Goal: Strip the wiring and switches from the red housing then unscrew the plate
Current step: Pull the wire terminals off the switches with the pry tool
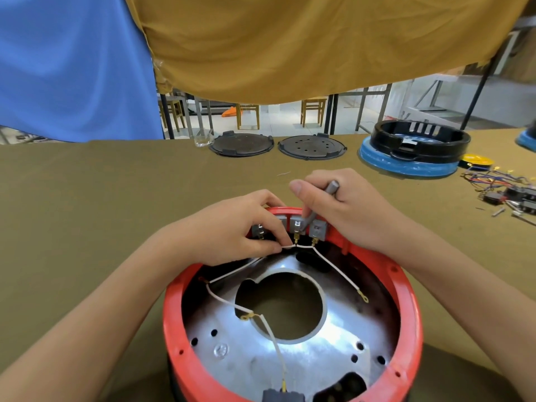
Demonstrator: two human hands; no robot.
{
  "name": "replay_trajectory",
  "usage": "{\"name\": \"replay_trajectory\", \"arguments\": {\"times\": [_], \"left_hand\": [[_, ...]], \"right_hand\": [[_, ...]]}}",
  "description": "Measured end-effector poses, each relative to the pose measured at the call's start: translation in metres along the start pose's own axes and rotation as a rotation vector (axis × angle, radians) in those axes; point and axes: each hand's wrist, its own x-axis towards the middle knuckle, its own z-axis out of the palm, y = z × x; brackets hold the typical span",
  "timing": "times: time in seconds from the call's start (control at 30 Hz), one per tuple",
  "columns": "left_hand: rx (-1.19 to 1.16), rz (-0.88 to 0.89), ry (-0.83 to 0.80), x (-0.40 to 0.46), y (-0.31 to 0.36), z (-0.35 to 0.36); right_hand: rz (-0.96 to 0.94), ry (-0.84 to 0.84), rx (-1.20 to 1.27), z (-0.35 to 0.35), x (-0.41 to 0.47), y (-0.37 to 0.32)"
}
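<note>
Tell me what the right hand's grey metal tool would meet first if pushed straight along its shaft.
Probably the middle grey switch on the red housing: the right hand already has the tool tip there. Depth is unclear.

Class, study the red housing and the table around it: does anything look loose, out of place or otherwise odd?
Yes. Inside the red housing, a white wire ends in a ring terminal fastened to nothing, lying on the metal plate. At the table's right edge, a tangle of stripped wires and switches lies scattered.

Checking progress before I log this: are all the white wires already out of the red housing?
No, white wires lie across the metal plate inside the red housing.
</note>
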Motion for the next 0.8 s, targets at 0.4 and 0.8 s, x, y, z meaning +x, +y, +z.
{"name": "replay_trajectory", "arguments": {"times": [0.4, 0.8], "left_hand": [[-0.003, -0.019, -0.013, -0.0006, 0.0030, -0.0016], [-0.009, -0.017, -0.019, 0.0011, 0.0030, -0.0017]], "right_hand": [[0.138, -0.027, 0.152, 0.0014, 0.0049, -0.0004], [0.219, -0.021, 0.210, 0.0018, 0.0067, 0.0003]]}}
